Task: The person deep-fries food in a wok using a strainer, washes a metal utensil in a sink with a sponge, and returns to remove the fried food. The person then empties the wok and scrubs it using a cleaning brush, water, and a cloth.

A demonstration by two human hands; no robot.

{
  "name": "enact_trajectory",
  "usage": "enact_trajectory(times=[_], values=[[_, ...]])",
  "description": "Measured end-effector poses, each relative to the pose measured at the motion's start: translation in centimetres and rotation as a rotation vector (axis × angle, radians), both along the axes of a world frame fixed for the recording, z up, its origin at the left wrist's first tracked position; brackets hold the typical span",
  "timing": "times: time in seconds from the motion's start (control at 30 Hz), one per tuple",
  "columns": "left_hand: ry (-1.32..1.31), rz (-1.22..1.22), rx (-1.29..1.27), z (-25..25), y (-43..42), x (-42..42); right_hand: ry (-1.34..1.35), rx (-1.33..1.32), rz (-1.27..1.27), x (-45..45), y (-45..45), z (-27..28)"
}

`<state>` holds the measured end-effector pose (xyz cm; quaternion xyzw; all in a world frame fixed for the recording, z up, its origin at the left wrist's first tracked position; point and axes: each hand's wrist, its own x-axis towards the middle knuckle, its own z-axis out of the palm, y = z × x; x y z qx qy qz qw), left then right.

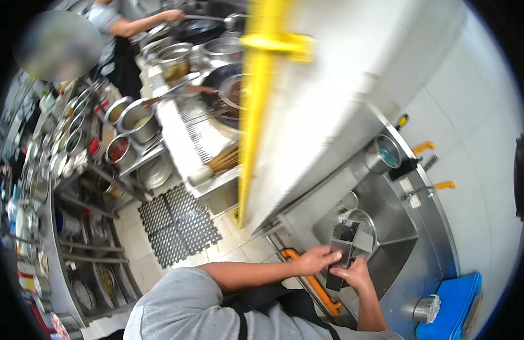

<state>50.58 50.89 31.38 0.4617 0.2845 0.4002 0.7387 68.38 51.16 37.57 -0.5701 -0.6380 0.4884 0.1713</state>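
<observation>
Over a steel sink point(395, 224), my left hand point(318, 259) grips the side of a dark, narrow rectangular box-like piece point(341, 247). My right hand point(355, 274) closes around its lower part, with fingers bent against it. A pale grey square flap or block point(362, 241) shows beside the dark piece; whether the two are joined I cannot tell. Just beyond my hands, a round metal bowl point(373, 220) sits in the sink, and a small metal cup point(348, 202) stands behind it.
A metal pot point(382, 154) stands at the sink's back ledge. Right lies a blue board point(451, 306) beside a metal container point(426, 309). A yellow post point(256, 113) and white wall divide off the stove, where a co-worker point(117, 45) stands. A black mat point(180, 224) covers the floor.
</observation>
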Motion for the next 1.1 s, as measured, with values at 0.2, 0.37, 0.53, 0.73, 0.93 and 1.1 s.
enact_trajectory(times=[0.2,0.37,0.53,0.73,0.93,1.1], values=[[-0.163,0.048,-0.010,0.1,-9.5,-19.7,0.093,0.129,0.289,-19.9,-6.1,0.2],[0.049,0.681,-0.316,-3.9,-12.6,-31.9,0.065,0.161,0.439,-39.4,-2.4,-1.2],[-0.068,1.261,-0.339,-6.0,-6.9,-40.1,-0.253,0.420,0.325,-57.7,4.0,-2.4],[0.310,1.183,-0.272,-10.0,7.0,-52.8,-0.697,0.361,0.308,-72.3,17.5,-4.6],[0.442,0.898,-0.307,-14.3,11.9,-58.1,-0.904,0.305,0.366,-75.1,23.0,-9.0],[0.427,0.922,-0.404,-13.7,14.2,-64.2,-0.908,0.316,0.350,-76.3,24.4,-10.6]])
